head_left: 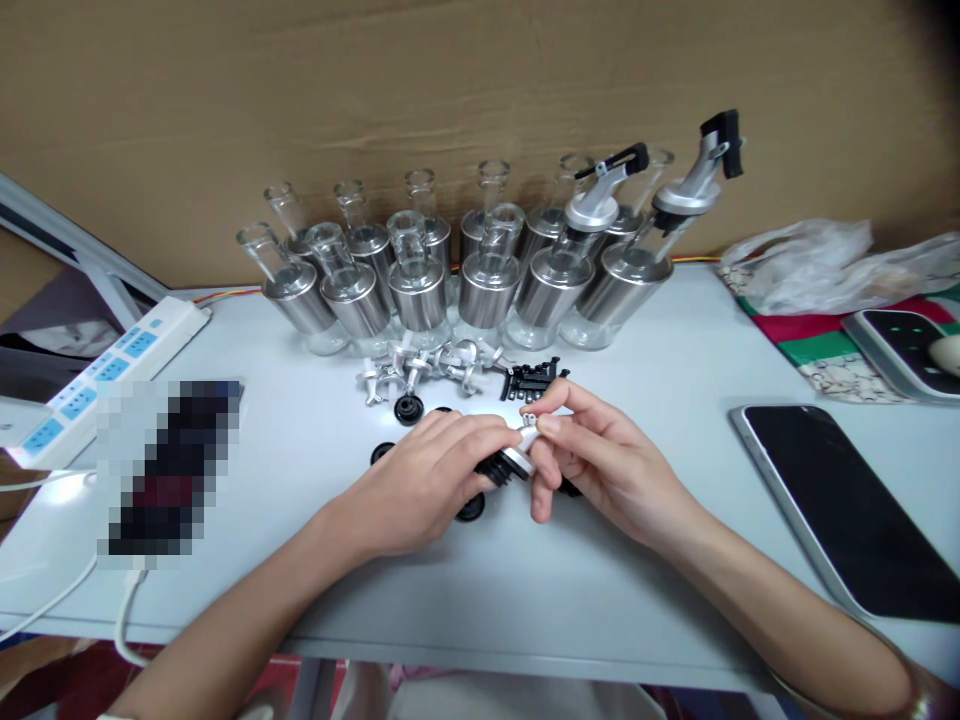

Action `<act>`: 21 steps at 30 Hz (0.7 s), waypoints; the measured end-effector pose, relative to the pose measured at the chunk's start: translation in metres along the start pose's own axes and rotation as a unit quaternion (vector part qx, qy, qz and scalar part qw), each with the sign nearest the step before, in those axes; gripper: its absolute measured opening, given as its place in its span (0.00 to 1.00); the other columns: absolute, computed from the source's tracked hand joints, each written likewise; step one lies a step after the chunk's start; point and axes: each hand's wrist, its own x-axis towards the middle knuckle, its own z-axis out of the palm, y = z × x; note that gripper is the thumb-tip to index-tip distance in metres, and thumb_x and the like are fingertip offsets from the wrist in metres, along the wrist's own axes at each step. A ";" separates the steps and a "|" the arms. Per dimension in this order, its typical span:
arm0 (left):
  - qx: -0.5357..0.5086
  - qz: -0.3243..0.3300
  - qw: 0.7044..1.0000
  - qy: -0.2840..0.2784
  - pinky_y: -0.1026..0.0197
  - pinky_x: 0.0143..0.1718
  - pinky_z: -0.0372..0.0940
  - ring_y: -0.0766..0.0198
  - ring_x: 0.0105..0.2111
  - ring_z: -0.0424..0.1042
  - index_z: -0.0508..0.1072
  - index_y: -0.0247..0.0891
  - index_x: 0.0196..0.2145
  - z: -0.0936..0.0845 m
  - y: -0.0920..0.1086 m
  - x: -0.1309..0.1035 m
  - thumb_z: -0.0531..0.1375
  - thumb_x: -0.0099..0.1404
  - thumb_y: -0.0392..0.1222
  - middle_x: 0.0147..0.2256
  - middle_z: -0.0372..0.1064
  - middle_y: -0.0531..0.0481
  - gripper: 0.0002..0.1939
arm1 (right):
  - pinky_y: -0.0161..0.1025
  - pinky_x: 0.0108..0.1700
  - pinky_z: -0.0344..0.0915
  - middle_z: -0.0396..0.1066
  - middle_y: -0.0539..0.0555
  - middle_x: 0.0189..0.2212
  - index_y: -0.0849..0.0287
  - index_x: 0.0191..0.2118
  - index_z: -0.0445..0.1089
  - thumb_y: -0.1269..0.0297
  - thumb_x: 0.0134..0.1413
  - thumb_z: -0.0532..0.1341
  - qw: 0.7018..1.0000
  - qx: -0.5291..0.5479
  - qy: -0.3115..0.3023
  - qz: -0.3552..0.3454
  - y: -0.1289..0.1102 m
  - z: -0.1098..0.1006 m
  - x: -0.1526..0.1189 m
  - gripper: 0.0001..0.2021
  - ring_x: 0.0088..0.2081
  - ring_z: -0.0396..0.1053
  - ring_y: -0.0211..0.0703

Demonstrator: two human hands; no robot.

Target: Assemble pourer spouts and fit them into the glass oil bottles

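Observation:
Between my hands is a bottle pourer (516,461) with a silver spout and a black ribbed stopper. My left hand (435,470) is closed around its stopper end. The fingers of my right hand (592,445) pinch the spout tip, the index finger and thumb at its small hinge lugs. Black round stoppers (409,409) lie beside and partly under my left hand. Just beyond my hands are a heap of silver spout pieces (412,366) and a small pile of black flip levers (536,380).
Two rows of glass bottles with steel sleeves (417,300) stand at the back; two front-right ones carry pourers (592,210). A power strip (105,375) and a pixelated phone-like device (176,465) are left. Right are a large phone (847,500) and a plastic bag (802,265).

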 end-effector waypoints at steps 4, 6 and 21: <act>0.002 0.003 1.000 -0.002 0.56 0.44 0.64 0.58 0.46 0.67 0.57 0.37 0.52 0.000 0.001 -0.001 0.45 0.71 0.36 0.46 0.68 0.42 0.13 | 0.31 0.25 0.63 0.66 0.40 0.17 0.57 0.35 0.61 0.56 0.57 0.62 0.999 -0.025 -0.019 -0.013 0.002 -0.002 0.001 0.12 0.17 0.71 0.35; 0.001 0.009 1.000 0.003 0.56 0.44 0.63 0.58 0.44 0.66 0.57 0.37 0.53 0.000 0.001 -0.002 0.45 0.71 0.38 0.46 0.67 0.42 0.14 | 0.31 0.24 0.62 0.65 0.40 0.17 0.57 0.35 0.60 0.55 0.58 0.61 0.998 -0.054 -0.025 -0.018 0.004 -0.003 0.002 0.12 0.17 0.70 0.34; 0.066 0.025 0.996 0.055 0.59 0.36 0.59 0.60 0.34 0.62 0.50 0.36 0.58 0.002 -0.002 -0.002 0.48 0.70 0.42 0.37 0.67 0.45 0.21 | 0.34 0.31 0.64 0.67 0.50 0.28 0.57 0.39 0.63 0.65 0.56 0.57 0.920 -0.371 -0.015 -0.127 0.009 0.001 -0.004 0.06 0.29 0.66 0.38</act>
